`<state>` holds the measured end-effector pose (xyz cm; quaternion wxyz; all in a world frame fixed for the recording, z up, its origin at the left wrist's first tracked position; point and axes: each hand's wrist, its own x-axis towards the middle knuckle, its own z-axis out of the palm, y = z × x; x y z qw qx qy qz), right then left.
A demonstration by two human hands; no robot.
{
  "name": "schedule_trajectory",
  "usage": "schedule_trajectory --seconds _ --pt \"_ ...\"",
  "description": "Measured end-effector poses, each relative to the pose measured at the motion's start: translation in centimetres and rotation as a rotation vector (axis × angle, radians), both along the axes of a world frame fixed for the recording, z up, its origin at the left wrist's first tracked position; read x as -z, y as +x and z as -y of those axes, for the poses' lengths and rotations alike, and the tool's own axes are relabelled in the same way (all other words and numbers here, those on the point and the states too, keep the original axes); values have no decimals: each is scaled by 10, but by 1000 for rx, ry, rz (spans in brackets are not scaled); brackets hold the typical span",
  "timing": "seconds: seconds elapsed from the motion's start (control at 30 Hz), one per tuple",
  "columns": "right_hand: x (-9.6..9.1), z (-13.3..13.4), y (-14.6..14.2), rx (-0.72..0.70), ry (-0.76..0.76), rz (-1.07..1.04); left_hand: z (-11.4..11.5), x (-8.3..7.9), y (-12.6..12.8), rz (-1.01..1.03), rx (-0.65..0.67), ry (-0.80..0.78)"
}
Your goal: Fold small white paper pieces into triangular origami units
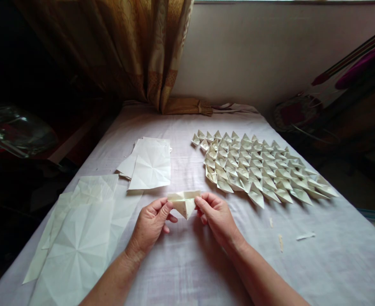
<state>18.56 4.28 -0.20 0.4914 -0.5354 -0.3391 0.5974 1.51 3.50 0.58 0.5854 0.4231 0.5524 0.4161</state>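
Between my two hands is a small folded paper piece [183,203], with a straight top edge and a point facing down toward me. My left hand [157,216] pinches its left end between thumb and fingers. At the right end, my right hand [213,210] grips it the same way. Beyond my right hand stand rows of folded paper boats [257,165], pale cream and set close together. Left of the hands lie creased white paper sheets [151,168] in a small stack, and nearer me are larger creased sheets [79,246], overlapping.
Everything rests on a bed-like surface with a pale lilac cloth [181,272]. Small paper scraps [305,236] lie to the right. A gold curtain [149,55] hangs at the far edge before a pale wall [245,55]. A clear plastic-looking object [18,131] sits at the dark left side.
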Motion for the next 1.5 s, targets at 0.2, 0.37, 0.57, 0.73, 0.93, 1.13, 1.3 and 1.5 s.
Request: schedule_trajectory --seconds 0.2,0.37,0.57,0.73,0.93,1.13,1.3,1.5 --pt "1 1 1 -19 22 23 0 0 1 18 -28 -38" --pt "1 1 3 -105 46 39 -2 2 -1 0 -32 -48" --pt "0 2 5 -212 52 117 -3 6 -2 -49 -32 -40" --pt "0 1 3 -173 32 55 -2 7 0 -43 -57 -8" --pt "-3 -1 6 -166 -42 -50 -3 4 -2 -19 -32 -9" --pt "-2 0 7 -180 -21 -42 -3 1 -6 -37 -6 35" --pt "-2 1 7 -216 16 -12 -3 -2 -11 -28 112 2" --pt "-4 1 10 -262 2 -3 -6 -3 -19 -1 191 -25"
